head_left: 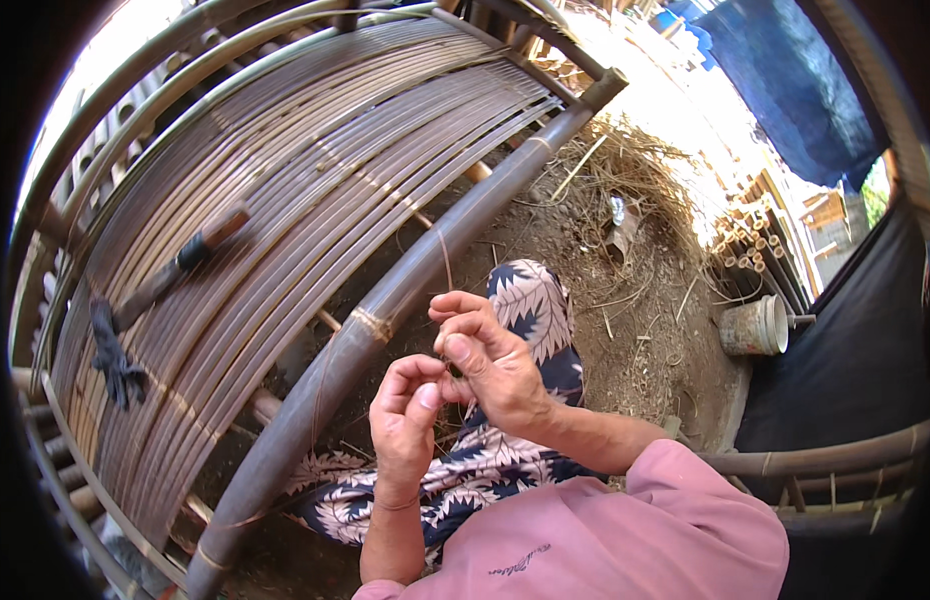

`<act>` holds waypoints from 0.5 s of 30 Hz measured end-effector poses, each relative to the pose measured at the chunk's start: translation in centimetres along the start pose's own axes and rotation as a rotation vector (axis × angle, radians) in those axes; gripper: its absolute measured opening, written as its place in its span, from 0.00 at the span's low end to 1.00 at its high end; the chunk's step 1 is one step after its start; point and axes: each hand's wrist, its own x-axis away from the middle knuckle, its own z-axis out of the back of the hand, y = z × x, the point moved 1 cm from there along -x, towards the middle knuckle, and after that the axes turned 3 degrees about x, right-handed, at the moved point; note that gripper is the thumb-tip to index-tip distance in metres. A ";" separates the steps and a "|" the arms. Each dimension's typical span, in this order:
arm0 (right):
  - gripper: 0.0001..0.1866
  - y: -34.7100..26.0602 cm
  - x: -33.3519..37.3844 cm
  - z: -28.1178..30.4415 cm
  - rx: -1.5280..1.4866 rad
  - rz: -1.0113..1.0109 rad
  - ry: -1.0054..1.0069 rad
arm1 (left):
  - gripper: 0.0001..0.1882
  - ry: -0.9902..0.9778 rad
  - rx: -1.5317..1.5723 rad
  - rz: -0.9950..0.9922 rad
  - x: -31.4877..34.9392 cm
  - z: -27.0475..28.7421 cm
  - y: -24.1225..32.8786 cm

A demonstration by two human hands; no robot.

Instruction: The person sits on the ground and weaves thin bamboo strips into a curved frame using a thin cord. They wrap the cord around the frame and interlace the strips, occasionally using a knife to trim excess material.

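My left hand (pixel 407 410) and my right hand (pixel 493 365) meet in front of the thick dark bamboo pole (pixel 315 400), with fingertips close together. A thin brown binding strip (pixel 446 262) runs from the pole down to my right hand, whose thumb and fingers are pinched on it. My left thumb presses against bent fingers; what lies between them is too small to make out. Pale binding (pixel 370 323) wraps the pole beside my hands. The pole forms the near edge of a bamboo bench with a slatted seat (pixel 285 230).
A long blade with a wooden handle (pixel 225 228) and a dark glove (pixel 115 355) lie on the slats. Shavings (pixel 625 170) cover the dirt floor. Cut bamboo poles (pixel 755 240) and a dirty bucket (pixel 755 327) stand at the right, near a black sheet (pixel 835 330).
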 end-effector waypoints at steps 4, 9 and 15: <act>0.08 -0.5 -1.3 3.6 -0.111 0.014 0.074 | 0.15 0.038 -0.023 0.400 -2.7 -2.4 1.1; 0.15 1.0 -9.0 11.3 -0.080 -0.235 0.000 | 0.13 0.232 -0.402 0.170 -8.4 -2.4 -3.0; 0.38 2.5 -32.1 35.7 -0.008 -0.205 0.577 | 0.13 0.409 -0.720 -0.084 -19.0 -2.6 -9.2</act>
